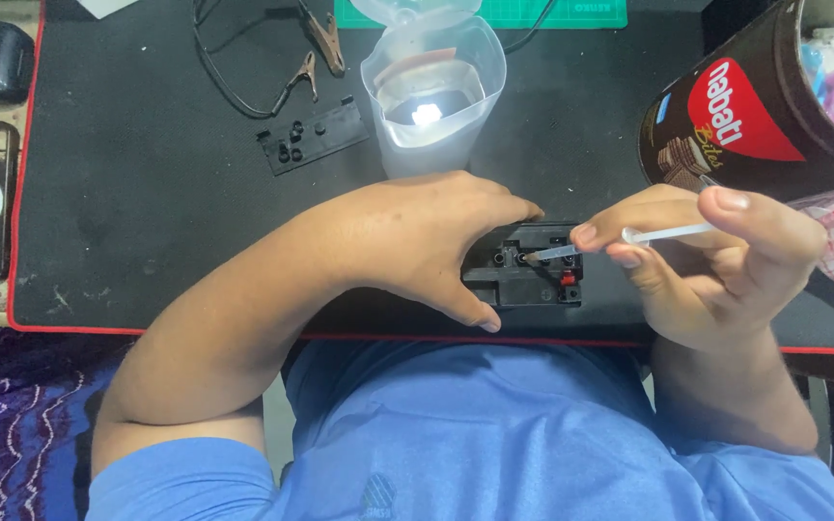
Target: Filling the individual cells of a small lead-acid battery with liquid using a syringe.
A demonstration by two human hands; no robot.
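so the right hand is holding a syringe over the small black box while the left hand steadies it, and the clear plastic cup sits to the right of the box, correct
Not quite. In the head view the clear plastic cup sits beyond the small black box, farther from the person, not to its right. The right hand does hold the syringe, and the left hand steadies the box.

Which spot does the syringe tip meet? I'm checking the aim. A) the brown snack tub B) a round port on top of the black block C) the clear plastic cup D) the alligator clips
B: the right hand holds the syringe with its tip at a round port on the black block, which the left hand steadies.
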